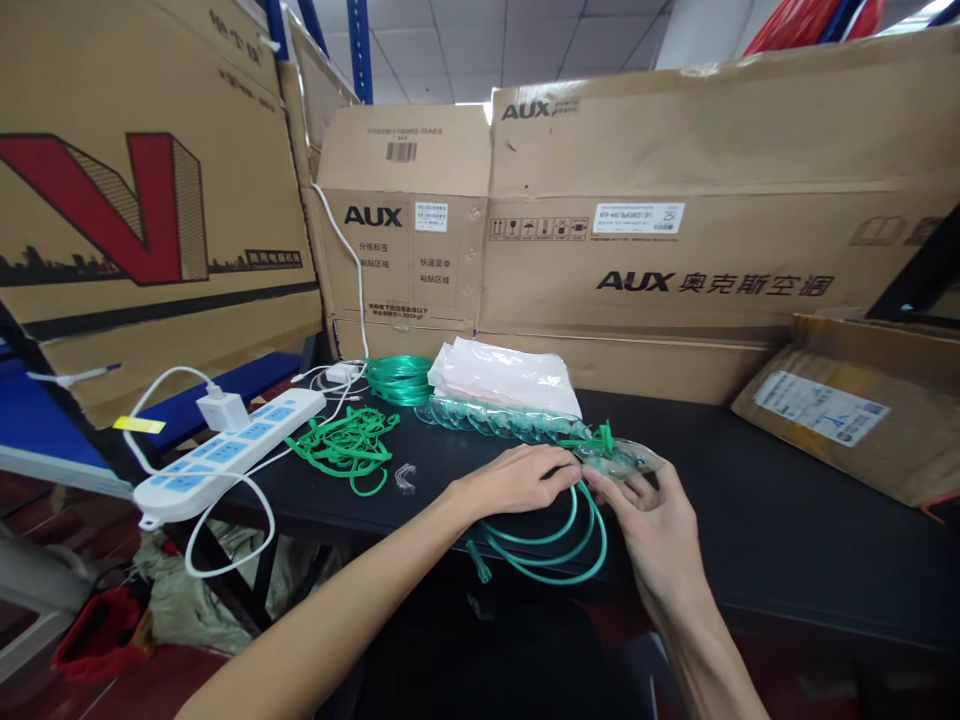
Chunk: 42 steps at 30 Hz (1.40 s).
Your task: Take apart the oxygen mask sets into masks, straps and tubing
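Note:
My right hand [658,515] is closed around a clear plastic oxygen mask [634,457] at the table's front. A green strap [602,438] lies against the mask. My left hand [517,480] reaches in from the left, with thumb and fingers pinched at the upper end of a looped green tube [600,550]. The fingertips of both hands nearly meet there; the exact grip is partly hidden. The tube's loops hang over the front edge, and its ribbed connector [480,562] dangles at the left. Behind my hands lies a row of overlapping clear green masks [487,418].
White plastic bags [502,372] lie behind the mask row. Left of them are a green tubing coil [400,380], a tangle of green straps [345,445] and small thin strips [405,478]. A power strip [236,450] with cables crosses the left edge. Cardboard boxes [645,320] wall the back.

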Each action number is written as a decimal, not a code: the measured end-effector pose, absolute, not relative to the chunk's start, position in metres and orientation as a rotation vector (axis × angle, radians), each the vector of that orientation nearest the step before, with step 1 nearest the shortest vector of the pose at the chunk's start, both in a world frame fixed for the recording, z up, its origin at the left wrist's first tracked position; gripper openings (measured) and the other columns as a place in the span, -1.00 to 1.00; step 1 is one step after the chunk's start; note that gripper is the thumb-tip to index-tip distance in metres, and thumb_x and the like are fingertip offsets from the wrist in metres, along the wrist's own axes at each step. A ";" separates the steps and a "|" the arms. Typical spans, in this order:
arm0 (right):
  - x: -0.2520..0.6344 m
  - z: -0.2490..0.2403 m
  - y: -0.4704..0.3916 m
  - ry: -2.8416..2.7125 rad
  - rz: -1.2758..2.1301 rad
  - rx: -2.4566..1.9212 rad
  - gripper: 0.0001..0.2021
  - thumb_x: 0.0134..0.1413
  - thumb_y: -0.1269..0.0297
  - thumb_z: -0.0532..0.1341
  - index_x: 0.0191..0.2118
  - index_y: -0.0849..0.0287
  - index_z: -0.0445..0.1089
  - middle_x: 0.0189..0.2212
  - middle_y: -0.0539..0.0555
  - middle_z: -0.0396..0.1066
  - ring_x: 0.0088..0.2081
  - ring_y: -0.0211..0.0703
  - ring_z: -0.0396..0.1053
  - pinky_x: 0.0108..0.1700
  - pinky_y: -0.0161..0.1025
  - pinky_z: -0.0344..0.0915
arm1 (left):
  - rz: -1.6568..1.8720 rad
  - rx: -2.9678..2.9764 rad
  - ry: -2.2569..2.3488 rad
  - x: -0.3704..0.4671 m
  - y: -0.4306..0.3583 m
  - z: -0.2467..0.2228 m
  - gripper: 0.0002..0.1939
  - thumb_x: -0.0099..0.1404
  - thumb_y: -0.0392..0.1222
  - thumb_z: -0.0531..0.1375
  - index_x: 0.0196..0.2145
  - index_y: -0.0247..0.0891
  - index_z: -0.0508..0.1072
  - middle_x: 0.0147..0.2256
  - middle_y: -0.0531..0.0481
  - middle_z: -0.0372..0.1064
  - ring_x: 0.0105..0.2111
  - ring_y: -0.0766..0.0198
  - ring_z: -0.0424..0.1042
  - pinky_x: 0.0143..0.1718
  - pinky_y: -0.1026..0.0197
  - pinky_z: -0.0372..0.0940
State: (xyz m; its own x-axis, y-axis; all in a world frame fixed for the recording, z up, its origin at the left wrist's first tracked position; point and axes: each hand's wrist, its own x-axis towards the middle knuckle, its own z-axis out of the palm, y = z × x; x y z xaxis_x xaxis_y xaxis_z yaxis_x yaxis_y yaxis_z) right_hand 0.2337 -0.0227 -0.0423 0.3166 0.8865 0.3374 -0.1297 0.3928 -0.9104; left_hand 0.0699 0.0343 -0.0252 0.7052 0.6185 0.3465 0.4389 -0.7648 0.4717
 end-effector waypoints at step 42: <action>0.228 -0.047 -0.021 -0.802 0.772 -0.973 -0.34 -0.38 0.18 0.62 -0.15 0.07 0.29 -0.41 -0.05 0.58 -0.42 -0.23 0.49 -0.32 -0.31 0.43 | 0.646 2.622 0.781 0.070 0.035 -0.023 -0.66 0.59 -0.07 -0.08 -0.01 -0.18 0.45 -0.01 -0.05 0.47 0.04 0.12 0.42 0.09 0.12 0.25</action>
